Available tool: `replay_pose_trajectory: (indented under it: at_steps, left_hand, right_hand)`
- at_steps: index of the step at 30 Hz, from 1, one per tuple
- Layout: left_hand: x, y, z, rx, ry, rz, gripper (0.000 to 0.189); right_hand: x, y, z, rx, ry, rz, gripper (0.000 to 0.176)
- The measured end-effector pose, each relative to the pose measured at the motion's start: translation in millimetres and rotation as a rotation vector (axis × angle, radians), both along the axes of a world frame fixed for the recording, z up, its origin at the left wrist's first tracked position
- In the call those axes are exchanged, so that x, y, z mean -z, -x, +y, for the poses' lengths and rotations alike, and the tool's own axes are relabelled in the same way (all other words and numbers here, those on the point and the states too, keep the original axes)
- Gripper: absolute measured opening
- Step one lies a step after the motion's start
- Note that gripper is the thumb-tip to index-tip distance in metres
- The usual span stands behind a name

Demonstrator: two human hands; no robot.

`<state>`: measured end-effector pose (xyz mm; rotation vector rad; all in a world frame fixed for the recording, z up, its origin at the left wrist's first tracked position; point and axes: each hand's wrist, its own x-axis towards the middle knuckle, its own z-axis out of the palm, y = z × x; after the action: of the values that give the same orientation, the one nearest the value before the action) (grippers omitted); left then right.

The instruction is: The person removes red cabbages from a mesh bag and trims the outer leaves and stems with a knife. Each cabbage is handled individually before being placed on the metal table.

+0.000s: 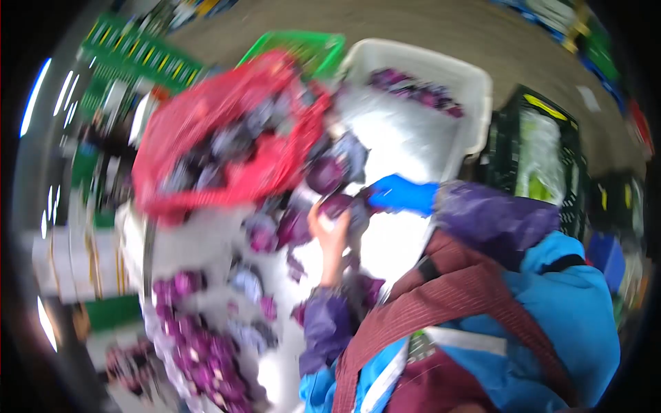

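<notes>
My bare left hand (330, 233) is wrapped round a red cabbage (335, 205) over the metal table (396, 241). Close by on the right, my right hand (403, 195) in a blue glove is closed at the side of that cabbage; blur hides what its fingers grip. Just beyond the hands lies another purple cabbage (325, 175), beside a greyish leafy one (351, 157). Loose purple leaves (295, 227) are scattered left of my left hand.
A red bag (227, 196) of cabbages lies open at the back left. Shiny purple cabbages (206, 358) fill a clear bag at the front left. Behind stand a white tub (482, 103) and a green basket (334, 51); a dark crate (575, 165) is at right.
</notes>
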<state>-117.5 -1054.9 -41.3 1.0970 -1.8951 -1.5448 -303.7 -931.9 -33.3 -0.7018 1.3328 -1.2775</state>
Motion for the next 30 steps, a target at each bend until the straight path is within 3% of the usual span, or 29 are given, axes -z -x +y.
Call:
replay_pose_trajectory:
  at_steps: [2,4,5,6,8,9,10,12,18,23,26,28,30]
  left_hand:
    - [-19,1,14,-0.082,0.155,-0.003,0.076]
    - [-33,-10,22,-0.115,0.14,0.026,0.082]
    - [-38,-16,23,-0.095,0.203,0.011,0.086]
    - [-38,-19,20,-0.067,0.232,-0.001,0.087]
    - [-50,-23,21,-0.032,0.229,-0.108,0.084]
    - [-48,-25,22,-0.019,0.212,-0.119,0.086]
    - [-45,-26,21,-0.026,0.209,-0.118,0.086]
    - [-42,-27,22,-0.005,0.404,-0.103,0.089]
    - [-43,-14,23,-0.05,0.274,-0.138,0.089]
    - [-37,-5,21,-0.15,0.267,-0.139,0.085]
    - [-31,-1,19,-0.141,0.287,-0.178,0.082]
    - [-29,2,18,-0.131,0.329,-0.182,0.081]
    - [-28,6,18,-0.115,0.373,-0.187,0.08]
  right_hand:
    - [1,32,5,0.044,-0.062,0.156,0.025]
    - [-17,57,6,0.083,-0.153,1.034,0.041]
    - [-61,46,1,0.002,-0.436,1.016,0.046]
    - [-53,40,-9,-0.025,-0.425,1.026,0.046]
    - [-49,24,-13,-0.011,0.035,0.874,0.041]
    - [-41,6,-19,-0.031,0.387,0.454,0.037]
    - [-40,-5,-22,-0.039,0.386,0.454,0.037]
    - [-40,-22,-24,-0.249,0.402,1.063,0.036]
    - [-52,-30,-35,-0.294,0.421,0.826,0.036]
    - [-58,-20,-34,-0.357,0.388,1.084,0.038]
    - [-70,-22,-38,-0.487,0.153,1.108,0.04]
    - [-72,-26,-41,-0.536,0.06,1.398,0.042]
    - [-67,-26,-48,-0.48,0.129,1.387,0.042]
